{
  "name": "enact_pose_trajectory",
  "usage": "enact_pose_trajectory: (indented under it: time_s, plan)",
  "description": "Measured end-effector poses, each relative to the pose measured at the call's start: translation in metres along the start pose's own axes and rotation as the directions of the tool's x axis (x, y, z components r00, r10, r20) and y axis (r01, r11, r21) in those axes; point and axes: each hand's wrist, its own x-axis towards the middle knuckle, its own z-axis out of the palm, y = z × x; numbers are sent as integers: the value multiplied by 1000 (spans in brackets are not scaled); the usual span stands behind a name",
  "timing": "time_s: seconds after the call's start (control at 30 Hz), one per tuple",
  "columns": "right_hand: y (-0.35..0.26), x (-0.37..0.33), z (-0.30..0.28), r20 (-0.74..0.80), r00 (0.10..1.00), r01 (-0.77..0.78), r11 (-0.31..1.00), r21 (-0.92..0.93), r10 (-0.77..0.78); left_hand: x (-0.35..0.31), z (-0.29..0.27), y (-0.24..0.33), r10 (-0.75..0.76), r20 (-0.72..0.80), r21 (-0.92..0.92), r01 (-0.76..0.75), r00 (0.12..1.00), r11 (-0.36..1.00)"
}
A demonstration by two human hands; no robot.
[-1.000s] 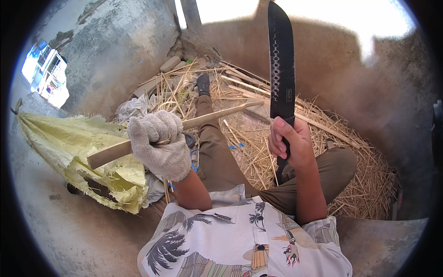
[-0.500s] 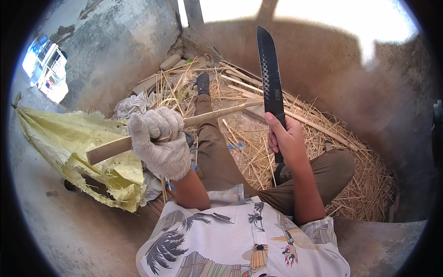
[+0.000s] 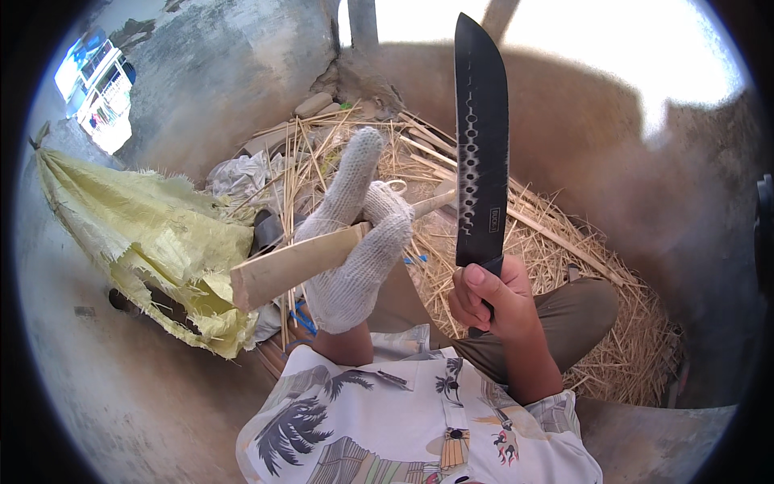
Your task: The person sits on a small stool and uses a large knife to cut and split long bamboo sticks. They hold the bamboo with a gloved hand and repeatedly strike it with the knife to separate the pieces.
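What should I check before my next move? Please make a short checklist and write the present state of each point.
1. Black-bladed knife gripped in the right hand: ok.
2. Bamboo strip held in the left hand: ok.
3. All left fingers wrapped round the strip: not ok, one finger points up.
4. Knitted glove on the left hand: ok.
5. Glove on the right hand too: not ok, it is bare.
6. Knife's sharpness: cannot tell.

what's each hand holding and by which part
Bare right hand: black broad-bladed knife, by its handle. White-knit-gloved left hand: flat pale wooden strip, between its ends.
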Motion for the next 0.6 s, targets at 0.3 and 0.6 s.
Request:
enact_pose_trajectory:
  time_s: [0.3, 0.6]
  plan:
    - [8, -2, 5, 61, 998, -13, 996, -90, 19, -3, 13, 11, -54, 108, 179, 34, 993, 983]
    - [8, -4, 5, 93, 996, 1, 998, -55, 5, -5, 16, 11, -25, 111, 173, 6, 993, 985]
